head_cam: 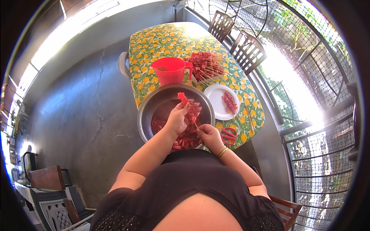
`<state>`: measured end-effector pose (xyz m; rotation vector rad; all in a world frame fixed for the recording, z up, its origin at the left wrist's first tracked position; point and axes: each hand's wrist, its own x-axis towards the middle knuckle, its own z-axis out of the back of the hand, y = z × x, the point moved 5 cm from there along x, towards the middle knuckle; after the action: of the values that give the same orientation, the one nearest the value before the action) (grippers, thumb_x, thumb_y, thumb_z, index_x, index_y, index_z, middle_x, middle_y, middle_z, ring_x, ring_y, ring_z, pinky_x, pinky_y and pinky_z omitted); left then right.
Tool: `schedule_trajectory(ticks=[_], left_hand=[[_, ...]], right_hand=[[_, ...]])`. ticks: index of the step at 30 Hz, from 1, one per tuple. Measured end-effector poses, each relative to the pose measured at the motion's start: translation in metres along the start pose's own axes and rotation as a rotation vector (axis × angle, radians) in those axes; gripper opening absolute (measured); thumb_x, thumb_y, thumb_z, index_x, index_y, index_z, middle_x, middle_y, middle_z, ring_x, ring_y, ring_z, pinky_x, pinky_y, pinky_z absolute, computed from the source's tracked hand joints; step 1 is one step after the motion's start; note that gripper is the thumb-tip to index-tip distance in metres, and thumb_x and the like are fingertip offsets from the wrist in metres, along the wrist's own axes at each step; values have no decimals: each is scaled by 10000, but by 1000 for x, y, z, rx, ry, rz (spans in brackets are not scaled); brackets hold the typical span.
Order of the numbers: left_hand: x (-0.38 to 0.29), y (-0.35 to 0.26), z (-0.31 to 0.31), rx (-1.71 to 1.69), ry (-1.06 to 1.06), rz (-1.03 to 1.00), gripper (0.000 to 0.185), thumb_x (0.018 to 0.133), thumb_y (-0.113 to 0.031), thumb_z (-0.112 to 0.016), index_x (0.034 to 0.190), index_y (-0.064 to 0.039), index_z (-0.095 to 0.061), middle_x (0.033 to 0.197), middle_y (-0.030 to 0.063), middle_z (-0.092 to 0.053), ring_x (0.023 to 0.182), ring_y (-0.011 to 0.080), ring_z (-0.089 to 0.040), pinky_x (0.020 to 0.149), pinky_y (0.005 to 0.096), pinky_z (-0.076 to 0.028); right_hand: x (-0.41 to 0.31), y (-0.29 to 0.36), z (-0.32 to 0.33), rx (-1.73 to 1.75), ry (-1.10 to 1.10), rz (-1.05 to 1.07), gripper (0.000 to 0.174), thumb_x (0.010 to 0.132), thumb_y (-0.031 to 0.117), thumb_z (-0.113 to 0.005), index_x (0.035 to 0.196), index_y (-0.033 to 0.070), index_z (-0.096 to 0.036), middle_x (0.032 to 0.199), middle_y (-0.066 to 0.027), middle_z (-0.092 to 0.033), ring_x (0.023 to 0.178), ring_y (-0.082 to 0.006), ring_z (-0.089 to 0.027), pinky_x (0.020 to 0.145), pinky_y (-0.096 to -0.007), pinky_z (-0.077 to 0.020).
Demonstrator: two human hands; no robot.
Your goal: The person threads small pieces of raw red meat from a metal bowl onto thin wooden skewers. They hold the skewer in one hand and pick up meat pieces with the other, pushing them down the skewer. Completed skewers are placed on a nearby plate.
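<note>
Above a large metal basin (147, 101), my left hand (179, 115) grips raw red meat pieces (190, 114) threaded on a thin stick. One piece of meat (182, 97) sticks up past my left thumb. At the lower end, my right hand (210, 136) pinches the bare wooden skewer (196, 124) between thumb and fingers. More raw meat (185, 141) lies in the bottom of the basin, partly hidden by my left forearm. To the right of the basin, a white plate (214, 101) carries a small portion of meat (230, 102).
Behind the basin stands a red plastic pitcher (170, 78) with sticks inside. Beside it is a pile of skewered meat (205, 65). Red-handled scissors (229, 135) lie by my right wrist, on a lemon-patterned tablecloth (150, 43). Wooden chairs (248, 50) stand along the table's right side.
</note>
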<state>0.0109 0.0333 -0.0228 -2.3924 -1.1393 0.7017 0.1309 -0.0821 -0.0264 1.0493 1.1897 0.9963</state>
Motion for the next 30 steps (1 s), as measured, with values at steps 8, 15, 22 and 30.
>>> schedule_trajectory(ticks=[8, 15, 22, 30], left_hand=[[-16, 1, -7, 60, 122, 21, 358, 970, -13, -578, 1313, -44, -480, 1298, 207, -596, 1183, 335, -614, 1024, 441, -504], [-21, 11, -7, -45, 208, 19, 512, 883, 126, -576, 1341, -75, -469, 1318, 207, -586, 1273, 365, -554, 1070, 452, -479], [0, 20, 58, 537, -135, 53, 602, 912, -179, -699, 1441, -186, -411, 1482, 52, -477, 1301, 226, -488, 1097, 448, -352], [8, 9, 175, 1357, -629, -79, 461, 897, -258, -705, 1251, 17, -594, 1220, 200, -636, 1148, 300, -603, 986, 388, -470]], right_hand=[[-2, 7, -5, 133, 31, -67, 112, 980, 162, -635, 961, 52, -645, 742, 32, -611, 592, -46, -534, 542, -220, -448], [-1, -4, 1, 391, 140, -173, 140, 981, 187, -640, 967, 48, -649, 751, 17, -621, 579, -59, -539, 540, -221, -447], [34, -26, 113, -38, -180, -28, 128, 970, 165, -631, 962, 44, -675, 758, -4, -629, 648, -93, -576, 593, -245, -481], [106, -104, 226, -980, -327, -180, 159, 921, 154, -576, 964, 54, -694, 948, -214, -694, 945, -396, -664, 831, -487, -531]])
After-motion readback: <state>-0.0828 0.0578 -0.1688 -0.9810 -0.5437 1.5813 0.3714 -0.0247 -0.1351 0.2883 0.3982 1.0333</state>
